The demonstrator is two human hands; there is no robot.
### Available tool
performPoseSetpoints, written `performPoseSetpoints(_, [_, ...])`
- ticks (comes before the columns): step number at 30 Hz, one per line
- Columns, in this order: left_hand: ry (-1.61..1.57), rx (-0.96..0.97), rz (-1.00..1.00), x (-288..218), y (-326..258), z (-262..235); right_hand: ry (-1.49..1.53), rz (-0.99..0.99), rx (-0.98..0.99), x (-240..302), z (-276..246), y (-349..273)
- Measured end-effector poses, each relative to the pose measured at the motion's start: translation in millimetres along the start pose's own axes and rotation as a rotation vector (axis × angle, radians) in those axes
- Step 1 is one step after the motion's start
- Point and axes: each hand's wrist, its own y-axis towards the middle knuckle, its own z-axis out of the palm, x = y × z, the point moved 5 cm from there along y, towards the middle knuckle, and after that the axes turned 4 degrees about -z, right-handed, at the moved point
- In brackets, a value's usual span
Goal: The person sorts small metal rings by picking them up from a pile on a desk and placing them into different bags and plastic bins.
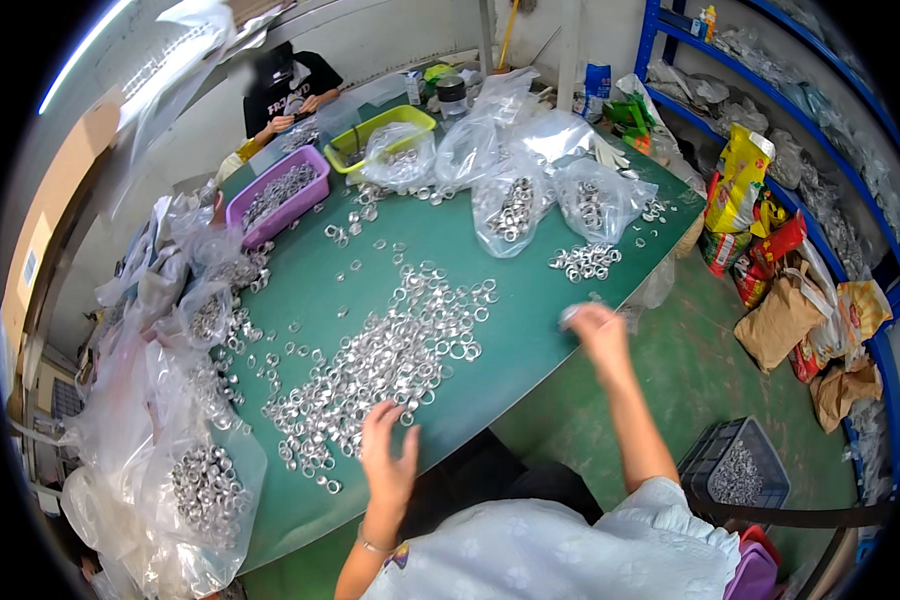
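A broad heap of silver metal rings (390, 345) lies loose on the green table (515, 330). At the heap's near edge is my left hand (388, 462), thumb and fingers apart, its fingertips at the nearest rings. My right hand (600, 335) is over the table's right edge, with its fingers closed in a pinch. A small shiny metal ring (568, 315) shows at its fingertips; whether more are held is hidden. Beyond that hand sits a smaller group of rings (585, 262), beside clear bags of rings (513, 212).
Clear plastic bags (155, 400) crowd the table's left side. A purple bin (318, 190) and a yellow-green bin (425, 122) stand toward the back. Another person (288, 90) works at the far end. A dark crate of rings (745, 440) stands on the floor, near blue shelving (815, 215).
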Motion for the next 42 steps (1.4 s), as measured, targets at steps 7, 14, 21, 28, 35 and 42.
performPoseSetpoints(7, [0.344, -0.219, -0.225, 65, -38, -25, -0.705, -0.032, -0.684, -41, -242, 177])
performPoseSetpoints(14, [0.487, -0.229, -0.291, 83, -56, -5, -0.96, 0.251, -0.813, -60, -275, 246])
performPoseSetpoints(21, [0.43, -0.181, -0.353, 82, -52, -4, -1.059, 0.096, -0.616, -82, -305, 279])
performPoseSetpoints(28, [0.564, -0.019, -0.318, 82, -31, 2, -0.5, -0.443, -0.282, -20, -105, 147])
performPoseSetpoints(35, [0.517, -0.038, -0.322, 87, -21, 5, -0.306, -0.444, 0.579, -2, 124, 8])
performPoseSetpoints(42, [0.421, 0.005, -0.319, 66, -7, 20, -0.865, -0.456, 0.645, -7, 203, -9])
